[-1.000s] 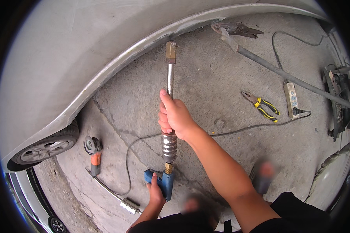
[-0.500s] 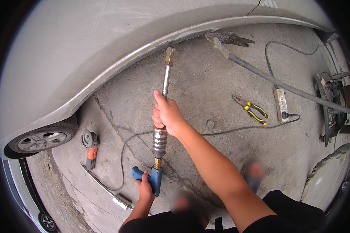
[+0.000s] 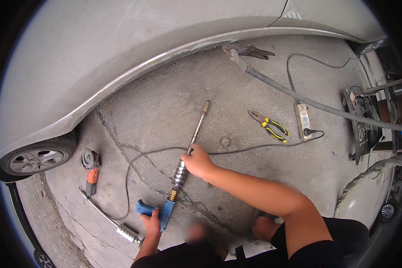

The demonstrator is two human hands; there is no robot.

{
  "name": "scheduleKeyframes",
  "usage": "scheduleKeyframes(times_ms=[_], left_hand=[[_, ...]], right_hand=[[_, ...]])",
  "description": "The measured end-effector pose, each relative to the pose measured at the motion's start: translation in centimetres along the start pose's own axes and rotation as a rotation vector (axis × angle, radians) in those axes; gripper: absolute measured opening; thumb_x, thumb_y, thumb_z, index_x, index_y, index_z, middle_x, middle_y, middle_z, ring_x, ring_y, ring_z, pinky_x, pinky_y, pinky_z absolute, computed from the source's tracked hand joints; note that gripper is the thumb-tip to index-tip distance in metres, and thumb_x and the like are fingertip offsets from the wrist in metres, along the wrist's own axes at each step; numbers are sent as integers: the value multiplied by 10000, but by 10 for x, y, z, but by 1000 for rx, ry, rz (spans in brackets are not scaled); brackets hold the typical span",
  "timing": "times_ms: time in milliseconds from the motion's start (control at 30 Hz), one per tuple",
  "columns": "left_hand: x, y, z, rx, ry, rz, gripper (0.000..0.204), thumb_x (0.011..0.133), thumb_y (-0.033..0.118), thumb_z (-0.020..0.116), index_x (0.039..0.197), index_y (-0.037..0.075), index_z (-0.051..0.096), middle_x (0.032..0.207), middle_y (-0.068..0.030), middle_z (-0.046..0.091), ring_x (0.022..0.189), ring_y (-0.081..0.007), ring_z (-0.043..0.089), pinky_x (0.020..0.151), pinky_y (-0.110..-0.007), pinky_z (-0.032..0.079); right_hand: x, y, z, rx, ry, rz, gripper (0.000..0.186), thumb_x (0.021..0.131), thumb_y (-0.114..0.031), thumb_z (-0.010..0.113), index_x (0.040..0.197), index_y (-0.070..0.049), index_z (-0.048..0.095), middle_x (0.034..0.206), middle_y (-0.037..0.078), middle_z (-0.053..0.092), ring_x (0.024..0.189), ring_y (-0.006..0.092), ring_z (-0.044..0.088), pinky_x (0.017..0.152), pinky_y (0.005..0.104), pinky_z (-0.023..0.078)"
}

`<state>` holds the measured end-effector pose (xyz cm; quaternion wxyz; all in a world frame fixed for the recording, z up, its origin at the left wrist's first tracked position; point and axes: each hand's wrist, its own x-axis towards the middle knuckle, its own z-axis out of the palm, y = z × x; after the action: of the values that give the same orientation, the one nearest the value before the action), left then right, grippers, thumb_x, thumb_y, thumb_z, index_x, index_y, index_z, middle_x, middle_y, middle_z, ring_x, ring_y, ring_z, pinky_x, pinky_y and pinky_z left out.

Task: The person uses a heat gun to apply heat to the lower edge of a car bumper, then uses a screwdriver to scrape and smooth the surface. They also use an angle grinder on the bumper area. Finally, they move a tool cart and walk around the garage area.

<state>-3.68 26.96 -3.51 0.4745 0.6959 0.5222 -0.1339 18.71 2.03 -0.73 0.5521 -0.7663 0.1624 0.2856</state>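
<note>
A slide-hammer dent puller [image 3: 179, 176] with a blue pistol handle [image 3: 166, 213] slants across the middle of the view, its brass-coloured tip pointing away from me. My left hand [image 3: 152, 223] is closed around the blue handle at the lower end. Farther up, my right hand [image 3: 198, 162] wraps round the puller just above the ribbed chrome weight. The thin steel rod [image 3: 199, 126] runs beyond my right hand to the tip, which is apart from the car panel. My right fingers are partly hidden behind the hand.
The pale car body [image 3: 120, 53] spans the far side, with a wheel [image 3: 40, 161] at left. An angle grinder [image 3: 91, 172] and a second slide hammer [image 3: 128, 232] lie at left. Yellow-black pliers [image 3: 272, 127], a power strip [image 3: 303, 120], a thick cable [image 3: 295, 94] and its clamp [image 3: 250, 50] are right.
Both hands have drawn the puller back toward me and to the left, tip leaning right and farther from the car panel. My right elbow has swung outward. The view has shifted slightly.
</note>
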Motion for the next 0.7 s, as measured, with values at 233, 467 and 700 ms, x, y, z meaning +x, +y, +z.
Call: scheduleKeyframes(times_ms=[233,467,700], left_hand=[[-10,6,-8,50,-10,-29,748,765,264,724,1359,-7,359,1241,-239,448,1117,-321,487,918,-425,452],[-29,83,-21,919,-254,425,702,739,325,715,1312,1,470,1270,-293,471,1185,-443,482,1001,-474,424],[-53,210,-58,966,-223,608,550,815,334,687,1234,15,530,1102,-228,608,994,-367,622,866,-437,505]], right_hand=[[-15,-109,-241,-1007,33,-275,199,806,-206,635,887,-24,651,912,196,689,902,377,661,791,448,534],[66,-166,-348,-1323,603,-575,491,741,-231,772,1115,-50,511,1099,174,594,1082,359,576,899,443,493],[103,-178,-331,-1134,306,-376,364,730,-231,776,1039,-76,661,1062,122,705,1005,302,675,817,436,548]])
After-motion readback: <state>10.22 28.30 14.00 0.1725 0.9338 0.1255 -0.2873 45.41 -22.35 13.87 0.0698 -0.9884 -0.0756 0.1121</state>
